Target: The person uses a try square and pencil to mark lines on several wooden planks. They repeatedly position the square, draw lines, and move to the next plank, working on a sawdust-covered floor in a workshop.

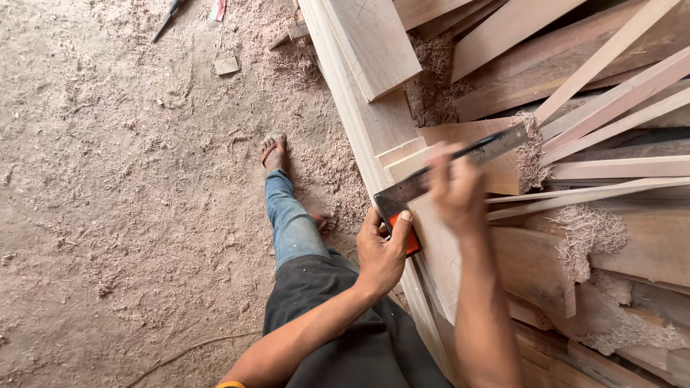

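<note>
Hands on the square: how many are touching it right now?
2. The left hand grips the orange handle end of the square at the board's near edge. The right hand presses over the metal blade further along; what its fingers hold is blurred.

The try square [438, 176] has a dark metal blade with a ruled edge and an orange stock. It lies flat and slantwise across the plank [445, 251], blade running up toward the right, stock hooked at the plank's near left edge. The plank is pale, planed wood, long and flat, lying atop a heap of other timber.
</note>
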`<action>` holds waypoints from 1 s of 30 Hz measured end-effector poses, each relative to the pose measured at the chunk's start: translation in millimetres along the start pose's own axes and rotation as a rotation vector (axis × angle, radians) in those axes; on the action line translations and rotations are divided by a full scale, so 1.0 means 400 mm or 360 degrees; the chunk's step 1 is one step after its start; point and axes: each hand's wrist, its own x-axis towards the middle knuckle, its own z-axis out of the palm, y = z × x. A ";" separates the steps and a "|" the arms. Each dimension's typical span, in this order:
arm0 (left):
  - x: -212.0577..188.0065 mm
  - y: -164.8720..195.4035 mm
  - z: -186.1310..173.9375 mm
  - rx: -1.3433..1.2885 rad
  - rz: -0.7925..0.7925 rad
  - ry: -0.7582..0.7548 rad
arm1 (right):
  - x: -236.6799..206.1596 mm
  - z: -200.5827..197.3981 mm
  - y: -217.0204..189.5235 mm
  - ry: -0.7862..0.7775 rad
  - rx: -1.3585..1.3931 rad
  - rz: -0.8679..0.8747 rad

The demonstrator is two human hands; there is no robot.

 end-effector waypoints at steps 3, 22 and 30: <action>-0.003 -0.001 0.002 0.0035 0.0047 0.0024 | 0.026 -0.044 0.004 0.0185 -0.0559 -0.0062; -0.126 0.063 0.017 0.0241 0.0747 -0.0918 | -0.448 -0.176 0.066 0.0608 0.0955 0.0784; -0.132 0.090 0.067 0.0158 0.0834 -0.1201 | -0.595 -0.177 0.035 0.1022 -0.0057 0.0628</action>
